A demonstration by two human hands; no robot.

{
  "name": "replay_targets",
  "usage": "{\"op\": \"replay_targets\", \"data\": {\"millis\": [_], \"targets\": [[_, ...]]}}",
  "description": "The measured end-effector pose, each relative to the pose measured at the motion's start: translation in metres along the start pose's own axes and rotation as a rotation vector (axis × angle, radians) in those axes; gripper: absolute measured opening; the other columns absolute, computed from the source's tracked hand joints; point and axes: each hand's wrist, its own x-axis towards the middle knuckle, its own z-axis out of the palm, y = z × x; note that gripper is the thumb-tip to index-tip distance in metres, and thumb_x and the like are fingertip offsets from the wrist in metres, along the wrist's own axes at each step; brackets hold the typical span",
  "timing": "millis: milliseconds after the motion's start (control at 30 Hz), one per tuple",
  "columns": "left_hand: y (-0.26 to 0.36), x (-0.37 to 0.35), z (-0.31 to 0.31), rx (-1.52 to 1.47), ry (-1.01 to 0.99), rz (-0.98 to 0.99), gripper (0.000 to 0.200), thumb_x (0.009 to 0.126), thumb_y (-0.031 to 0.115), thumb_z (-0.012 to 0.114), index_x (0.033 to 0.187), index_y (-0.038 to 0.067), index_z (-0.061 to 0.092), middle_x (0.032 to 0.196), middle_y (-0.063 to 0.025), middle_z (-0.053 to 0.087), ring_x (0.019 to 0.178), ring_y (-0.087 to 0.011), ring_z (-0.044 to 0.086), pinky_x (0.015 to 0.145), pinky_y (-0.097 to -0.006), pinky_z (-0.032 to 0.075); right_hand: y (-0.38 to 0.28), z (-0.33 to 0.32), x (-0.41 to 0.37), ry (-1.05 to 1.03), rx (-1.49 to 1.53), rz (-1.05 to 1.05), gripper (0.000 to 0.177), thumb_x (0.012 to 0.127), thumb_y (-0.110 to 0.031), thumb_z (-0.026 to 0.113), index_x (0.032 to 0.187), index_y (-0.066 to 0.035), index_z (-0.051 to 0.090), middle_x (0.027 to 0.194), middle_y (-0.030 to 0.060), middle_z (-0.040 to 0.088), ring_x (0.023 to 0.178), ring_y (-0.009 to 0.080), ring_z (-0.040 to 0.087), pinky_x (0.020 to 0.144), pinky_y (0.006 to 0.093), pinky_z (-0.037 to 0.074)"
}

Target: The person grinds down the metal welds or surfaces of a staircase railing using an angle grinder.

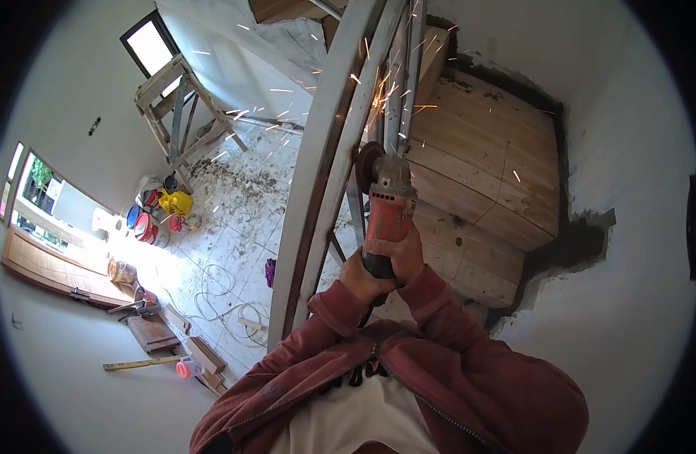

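Both my hands hold a red angle grinder (389,216) upright in the middle of the view. My left hand (361,277) is wrapped round the lower end of its body, and my right hand (405,256) grips the body just above and to the right. The grinder's dark disc (369,166) is at the metal railing (334,170), near its bars. Orange sparks (379,98) fly upward and outward from there. The exact contact point is hidden by the disc and the glare.
Wooden stair steps (469,174) lie right of the railing. Beyond its left side, a tiled floor (246,204) lies below with a wooden trestle (170,113), buckets (145,227), a loose cable (211,291) and wood pieces (152,333). A wall (628,303) stands at the right.
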Motion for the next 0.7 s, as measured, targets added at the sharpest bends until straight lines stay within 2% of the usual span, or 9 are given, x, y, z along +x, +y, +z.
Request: {"op": "replay_targets", "data": {"millis": [100,167,567,633,700], "targets": [[-0.003,0.003,0.000,-0.109,-0.009,-0.015,0.066,0.050,0.024,0.081,0.105,-0.002,0.055,0.085,-0.0139,0.065,0.076,-0.0249,0.067,0.069,-0.0346,0.055,-0.005,0.001,0.005,-0.005,0.013,-0.005,0.063,0.056,-0.008,0.082,0.111,-0.001,0.052,0.100,0.0078,0.060,0.088,0.0182,0.060,0.079,0.0314,0.050],[-0.004,0.004,-0.003,-0.028,-0.014,-0.017,0.058,0.055,0.021,0.084,0.103,0.000,0.058,0.089,-0.0068,0.066,0.080,-0.0165,0.065,0.071,-0.0302,0.054,-0.003,0.000,0.002,-0.026,0.034,0.017,0.064,0.056,-0.008,0.083,0.111,0.000,0.051,0.101,0.0076,0.060,0.089,0.0183,0.059,0.079,0.0315,0.050],[0.007,-0.001,-0.004,-0.037,-0.018,-0.046,0.060,0.053,0.022,0.083,0.103,0.000,0.058,0.090,-0.0084,0.066,0.077,-0.0168,0.065,0.068,-0.0308,0.054,0.000,-0.002,0.004,-0.047,0.012,0.017,0.064,0.057,-0.008,0.082,0.113,-0.002,0.051,0.098,0.0062,0.059,0.087,0.0171,0.059,0.079,0.0310,0.050],[0.005,0.000,-0.001,-0.079,-0.005,-0.018,0.060,0.053,0.021,0.083,0.103,0.000,0.057,0.089,-0.0084,0.066,0.076,-0.0167,0.065,0.068,-0.0308,0.054,-0.004,0.000,0.003,-0.022,-0.004,-0.044,0.063,0.058,-0.008,0.082,0.113,-0.002,0.051,0.097,0.0059,0.059,0.086,0.0167,0.059,0.078,0.0306,0.050],[0.004,-0.002,0.000,-0.122,0.004,-0.002,0.061,0.052,0.021,0.083,0.103,0.000,0.057,0.089,-0.0085,0.066,0.075,-0.0167,0.065,0.067,-0.0308,0.054,-0.003,-0.002,0.004,-0.038,0.011,0.001,0.063,0.058,-0.007,0.081,0.113,-0.003,0.051,0.098,0.0057,0.059,0.086,0.0166,0.059,0.078,0.0305,0.050]]}}
